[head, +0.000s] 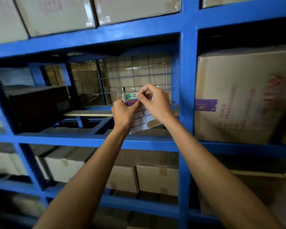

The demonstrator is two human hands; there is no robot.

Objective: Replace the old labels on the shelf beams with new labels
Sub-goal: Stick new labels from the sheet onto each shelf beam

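Observation:
I hold a white sheet of labels [143, 119] up in front of the middle shelf bay. My left hand [124, 113] grips the sheet from the left side. At its top sit a green label [130, 96] marked "1-2" in red and a purple label [130, 103] below it. My right hand [155, 103] pinches at the right end of these coloured labels, with fingertips closed on the sheet's top edge. The blue shelf beam [82, 140] runs horizontally just below my hands. The lower sheet shows several blank peeled cells.
Blue steel racking with an upright post [187, 90] right of my hands. A large cardboard box [243, 96] with a purple tape patch fills the right bay. A dark box [38, 106] sits at left, wire mesh [139, 76] behind, more cartons above and below.

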